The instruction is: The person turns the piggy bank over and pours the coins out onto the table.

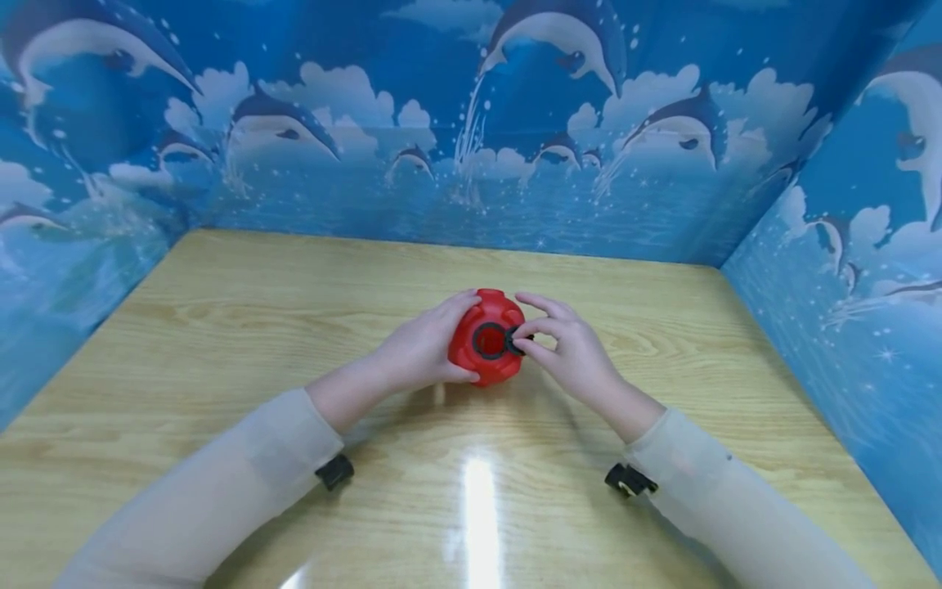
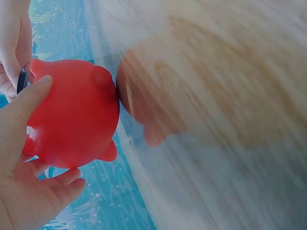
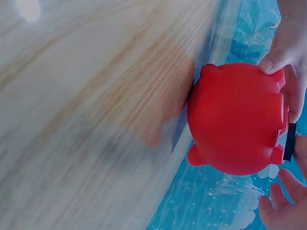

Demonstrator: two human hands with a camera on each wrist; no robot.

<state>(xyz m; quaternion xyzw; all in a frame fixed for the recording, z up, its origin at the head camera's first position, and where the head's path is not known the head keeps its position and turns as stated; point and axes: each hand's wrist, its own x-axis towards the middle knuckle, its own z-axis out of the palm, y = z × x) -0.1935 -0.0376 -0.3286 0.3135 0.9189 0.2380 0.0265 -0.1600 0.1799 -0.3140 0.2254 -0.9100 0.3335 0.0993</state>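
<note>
A round red piggy bank stands upside down on the table, its stubby feet pointing up. In its belly is a round opening with a dark rim. My left hand grips the bank from the left, thumb on the near side and fingers round the far side. Between thumb and fingertips, my right hand pinches a black plug at the right edge of the opening. The plug stands on edge beside the feet in the right wrist view. In the left wrist view, the bank's smooth red side shows.
The glossy wood-grain table mirrors the bank and a bright lamp streak. Blue dolphin-print curtains stand along its back and sides. Each sleeve carries a small black wrist camera, the left one and the right one.
</note>
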